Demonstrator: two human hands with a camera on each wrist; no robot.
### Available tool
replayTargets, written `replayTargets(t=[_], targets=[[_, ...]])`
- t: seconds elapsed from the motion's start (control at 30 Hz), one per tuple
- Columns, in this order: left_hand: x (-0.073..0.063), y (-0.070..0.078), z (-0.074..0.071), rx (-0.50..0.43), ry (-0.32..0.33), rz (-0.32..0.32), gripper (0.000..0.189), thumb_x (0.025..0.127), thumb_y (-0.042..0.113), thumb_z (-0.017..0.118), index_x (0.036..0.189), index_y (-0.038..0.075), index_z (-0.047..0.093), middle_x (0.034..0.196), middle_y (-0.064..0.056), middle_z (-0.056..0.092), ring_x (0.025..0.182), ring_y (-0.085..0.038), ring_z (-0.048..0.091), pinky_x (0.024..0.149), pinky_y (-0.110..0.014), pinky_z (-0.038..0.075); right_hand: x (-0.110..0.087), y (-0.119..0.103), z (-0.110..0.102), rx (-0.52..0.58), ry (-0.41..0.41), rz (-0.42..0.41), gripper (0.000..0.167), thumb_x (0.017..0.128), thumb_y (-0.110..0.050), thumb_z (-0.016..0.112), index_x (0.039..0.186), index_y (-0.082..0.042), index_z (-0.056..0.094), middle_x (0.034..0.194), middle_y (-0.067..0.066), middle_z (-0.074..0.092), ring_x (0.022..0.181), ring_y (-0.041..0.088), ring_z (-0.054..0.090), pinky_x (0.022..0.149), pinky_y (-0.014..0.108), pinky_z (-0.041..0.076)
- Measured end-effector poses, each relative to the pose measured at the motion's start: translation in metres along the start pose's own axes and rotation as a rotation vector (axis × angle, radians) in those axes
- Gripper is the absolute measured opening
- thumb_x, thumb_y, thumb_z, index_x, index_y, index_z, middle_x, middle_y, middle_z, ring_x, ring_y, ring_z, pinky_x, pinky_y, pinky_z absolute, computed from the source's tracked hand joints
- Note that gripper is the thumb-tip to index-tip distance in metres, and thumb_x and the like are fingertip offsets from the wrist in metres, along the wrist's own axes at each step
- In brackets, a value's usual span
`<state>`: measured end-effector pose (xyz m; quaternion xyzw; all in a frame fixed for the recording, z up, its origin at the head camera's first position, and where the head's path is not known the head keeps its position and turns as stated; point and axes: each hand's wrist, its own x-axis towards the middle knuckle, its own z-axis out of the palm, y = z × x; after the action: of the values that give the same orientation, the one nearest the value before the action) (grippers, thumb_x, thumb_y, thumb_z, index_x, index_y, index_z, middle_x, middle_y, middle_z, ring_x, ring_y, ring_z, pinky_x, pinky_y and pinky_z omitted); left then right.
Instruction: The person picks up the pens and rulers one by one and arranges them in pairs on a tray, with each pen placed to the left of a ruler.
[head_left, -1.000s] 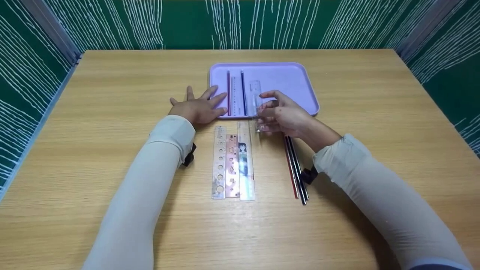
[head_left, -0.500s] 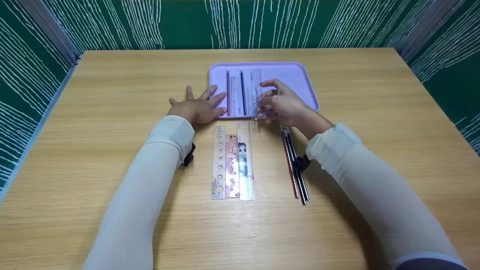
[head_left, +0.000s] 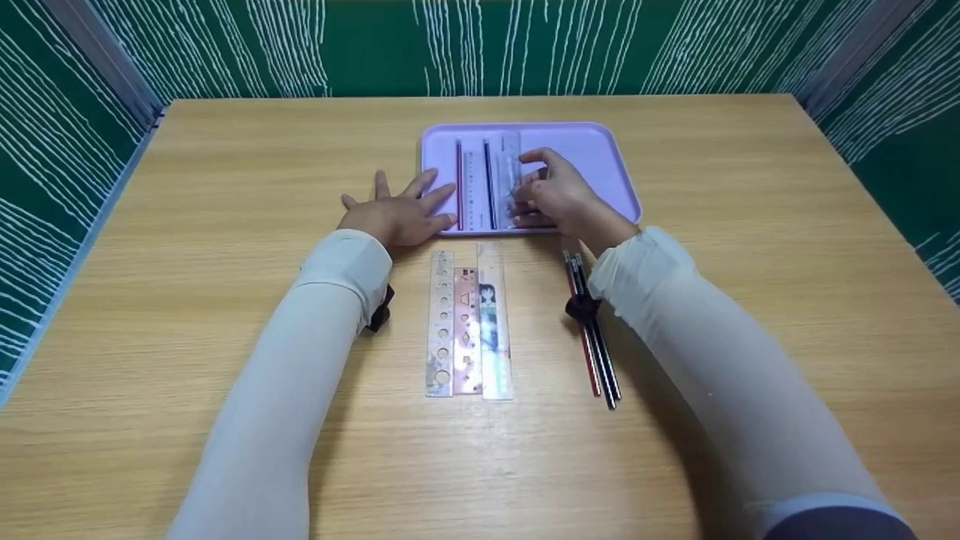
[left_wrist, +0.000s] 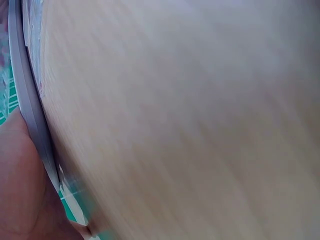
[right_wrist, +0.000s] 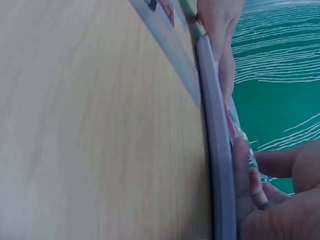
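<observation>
Clear plastic ruler (head_left: 512, 176) pinched in my right hand (head_left: 559, 199) over the lilac tray (head_left: 592, 154); left hand (head_left: 394, 214), fingers spread flat, touches the tray's nine-o'clock edge.

Five rulers (head_left: 466, 330) (two on the tray), one tray (head_left: 592, 157), two tray pencils (head_left: 488, 184), three table pencils (head_left: 600, 367), two hands (head_left: 555, 199)

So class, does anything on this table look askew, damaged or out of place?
Nothing stands out. Rulers and pencils lie parallel in the purple tray; three rulers and the pencils sit in tidy rows on the table.
</observation>
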<state>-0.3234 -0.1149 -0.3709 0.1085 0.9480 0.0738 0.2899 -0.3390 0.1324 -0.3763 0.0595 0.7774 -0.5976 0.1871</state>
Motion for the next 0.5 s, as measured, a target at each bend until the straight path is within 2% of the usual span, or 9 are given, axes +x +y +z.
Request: replayTargets(t=[0.2,0.5], targets=[[-0.001,-0.001,-0.001,0.002,0.008,0.013,0.066,0.098,0.077,0.021,0.153,0.061,-0.012,0.164,0.022,-0.031,0.147,-0.051,-0.032,0.1,-0.09,-0.012,0.004,-0.003,0.009,-0.14,0.057,-0.028,0.06,0.1,-0.001,0.057,0.152,-0.025,0.039,0.114,0.003,0.053,0.097,0.022,0.067,0.08,0.035,0.064],[-0.003,0.0,0.0,-0.012,0.018,0.013,0.065,0.1,0.075,0.023,0.155,0.06,-0.009,0.166,0.022,-0.028,0.148,-0.052,-0.03,0.101,-0.09,-0.012,0.004,-0.006,0.021,-0.443,0.194,-0.069,0.065,0.09,0.0,0.069,0.149,-0.012,0.046,0.116,0.006,0.059,0.1,0.017,0.062,0.079,0.025,0.059]])
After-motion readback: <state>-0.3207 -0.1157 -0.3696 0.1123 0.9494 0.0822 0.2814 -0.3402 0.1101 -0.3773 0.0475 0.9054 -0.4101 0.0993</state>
